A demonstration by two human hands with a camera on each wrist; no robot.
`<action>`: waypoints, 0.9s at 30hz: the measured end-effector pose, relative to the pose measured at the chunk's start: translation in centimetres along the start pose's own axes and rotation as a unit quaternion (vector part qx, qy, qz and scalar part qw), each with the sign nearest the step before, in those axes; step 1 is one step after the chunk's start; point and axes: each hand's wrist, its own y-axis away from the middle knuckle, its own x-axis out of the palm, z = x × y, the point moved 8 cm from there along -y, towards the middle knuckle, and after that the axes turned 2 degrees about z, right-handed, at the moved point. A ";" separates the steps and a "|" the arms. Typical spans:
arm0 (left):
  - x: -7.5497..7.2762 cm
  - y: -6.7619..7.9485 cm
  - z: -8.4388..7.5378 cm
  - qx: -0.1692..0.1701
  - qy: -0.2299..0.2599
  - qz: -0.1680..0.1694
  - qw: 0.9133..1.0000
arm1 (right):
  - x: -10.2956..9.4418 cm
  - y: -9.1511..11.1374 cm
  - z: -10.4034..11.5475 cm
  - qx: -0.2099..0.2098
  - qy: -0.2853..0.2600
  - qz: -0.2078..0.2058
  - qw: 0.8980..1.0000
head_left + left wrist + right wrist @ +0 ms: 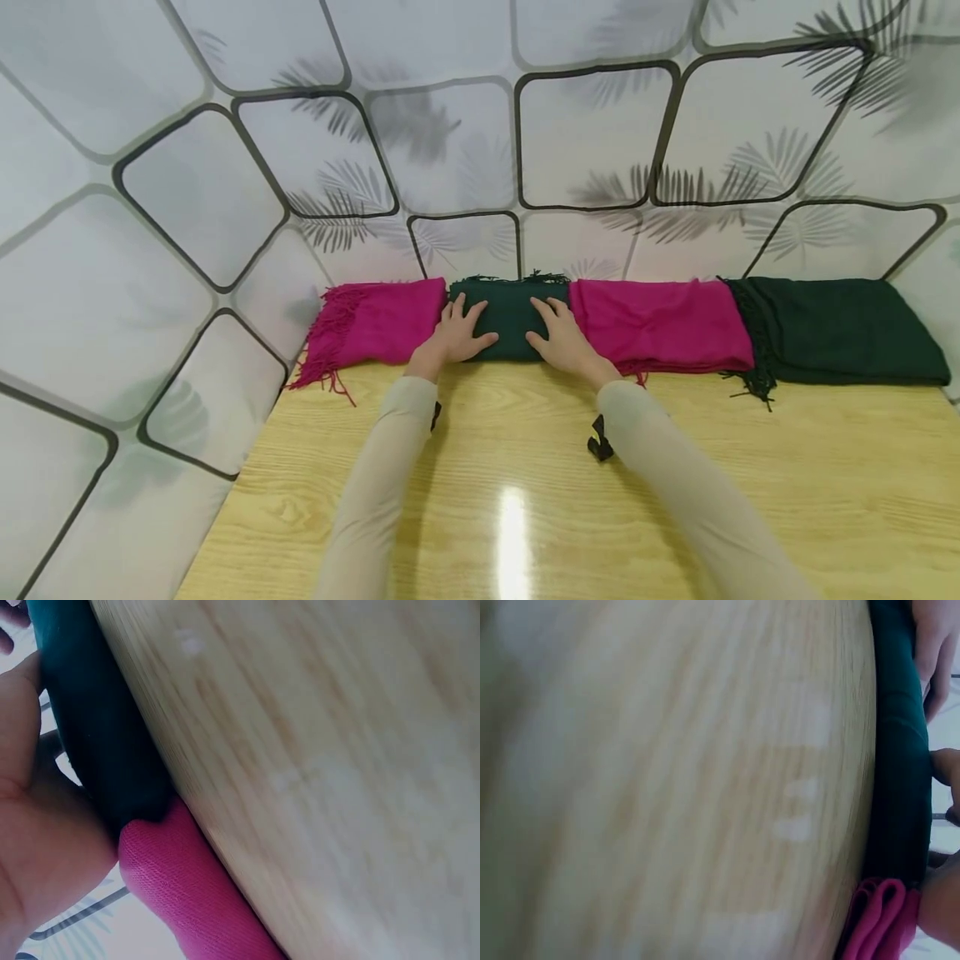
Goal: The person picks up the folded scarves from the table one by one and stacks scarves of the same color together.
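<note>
A folded dark green scarf (510,325) with fringe along its back edge lies between two pink ones. On its left side rests my left hand (456,332), fingers spread. My right hand (561,335) lies on its right side, fingers also spread and slightly bent. Left of it is a folded pink scarf (393,323) with fringe at its left end. To the right lies another folded pink scarf (667,325). In the left wrist view, the thick green edge (97,712) meets pink cloth (184,877). Layered pink folds (885,919) show in the right wrist view.
Farther right, a second dark green scarf (840,333) ends the row, its fringe beside the pink one. The row runs along the back of a wooden table (517,458). A patterned white wall covering (450,150) rises behind and at the left.
</note>
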 end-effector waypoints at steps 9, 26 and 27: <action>0.2 -0.4 0.6 -0.011 -0.023 0.009 1.000 | -0.2 -0.2 -1.0 0.081 0.018 0.042 0.996; 0.1 -0.6 -0.1 -0.007 -0.047 0.059 0.997 | 1.0 -1.5 -0.5 0.156 0.158 0.134 0.966; -0.1 -0.6 -0.1 -0.015 -0.046 0.061 0.997 | 1.1 -1.5 -0.4 0.160 0.174 0.139 0.962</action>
